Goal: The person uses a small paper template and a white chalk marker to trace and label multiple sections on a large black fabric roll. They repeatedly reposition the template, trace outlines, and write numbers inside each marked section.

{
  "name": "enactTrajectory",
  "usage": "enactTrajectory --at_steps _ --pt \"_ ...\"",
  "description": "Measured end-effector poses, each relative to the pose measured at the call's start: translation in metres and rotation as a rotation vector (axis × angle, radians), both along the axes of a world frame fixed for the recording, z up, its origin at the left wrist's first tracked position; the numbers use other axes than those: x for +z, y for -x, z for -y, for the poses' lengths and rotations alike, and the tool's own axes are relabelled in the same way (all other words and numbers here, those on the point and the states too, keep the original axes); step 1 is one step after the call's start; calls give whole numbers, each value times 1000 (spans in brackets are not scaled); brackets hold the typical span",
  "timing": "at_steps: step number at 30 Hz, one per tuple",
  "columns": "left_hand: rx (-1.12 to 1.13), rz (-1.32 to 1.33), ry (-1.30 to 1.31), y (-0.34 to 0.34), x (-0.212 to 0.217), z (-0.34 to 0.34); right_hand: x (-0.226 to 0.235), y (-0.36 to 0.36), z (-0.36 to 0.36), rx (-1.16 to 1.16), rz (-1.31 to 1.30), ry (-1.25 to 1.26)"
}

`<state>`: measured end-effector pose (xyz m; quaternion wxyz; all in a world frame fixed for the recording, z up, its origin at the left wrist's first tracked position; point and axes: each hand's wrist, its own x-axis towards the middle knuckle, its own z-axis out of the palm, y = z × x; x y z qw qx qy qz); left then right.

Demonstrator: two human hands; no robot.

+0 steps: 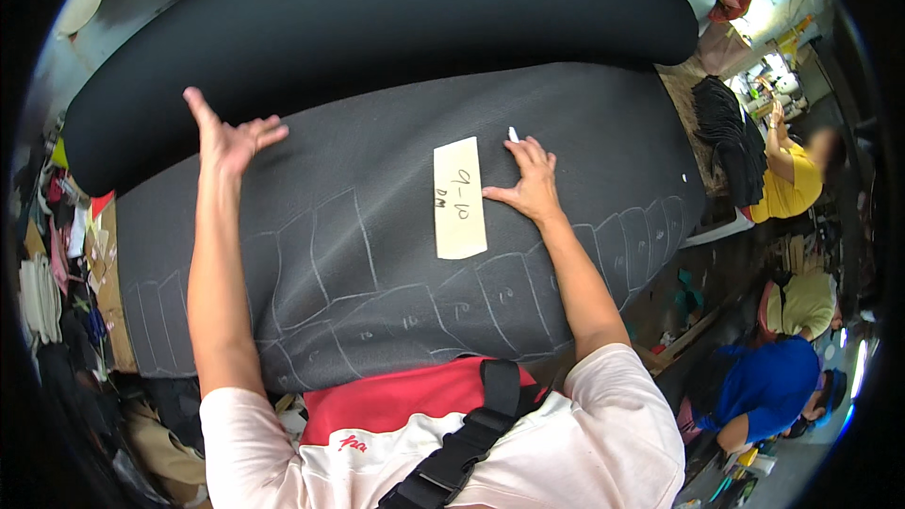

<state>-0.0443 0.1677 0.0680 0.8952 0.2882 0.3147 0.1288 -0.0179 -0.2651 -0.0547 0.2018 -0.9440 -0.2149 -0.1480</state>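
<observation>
Right hand grip: the right hand (530,181) is lying flat and released, fingers spread, pressing on the dark sheet (377,254) just beside the paper pattern (459,198). A small piece of white chalk (513,135) is poking out at its fingertips; whether it is being pinched or just lying there, I cannot tell.

Left hand grip: the left hand (226,137) is also released, palm down and fingers fanned, reaching far up to the sheet's upper edge, touching where it meets the black roll (377,28). It seems to be smoothing the material flat.

Paper pattern: a tan strip with handwriting is lying upright on the middle of the sheet, apparently serving as a template for tracing.

Dark sheet: it is covering the tabletop in front of the person, carrying rows of chalk outlines (377,320) along its near edge, packed close together, likely to save material.

Black roll: it is lying across the far side, feeding the sheet.

Surroundings: a stack of black cut pieces (731,137) is sitting at the right end. Beyond it, a person in yellow (792,184) and a person in blue (764,386) are working well apart.
</observation>
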Motion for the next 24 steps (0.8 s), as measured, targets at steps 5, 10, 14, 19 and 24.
enactTrajectory --at_steps 5,10,14,19,24 --pt "86 58 -153 -83 -7 -11 2 -36 -7 50 -50 -68" --pt "81 88 -144 -88 -33 -31 -3 -20 7 -32 9 -66" --pt "-76 -152 -880 -34 -64 -8 -6 39 33 -164 30 -120" --pt "-719 -78 -1982 64 -108 72 13 60 27 -110 -68 -274" --pt "-932 -48 -2175 112 -113 94 2 66 -37 222 -105 -63"
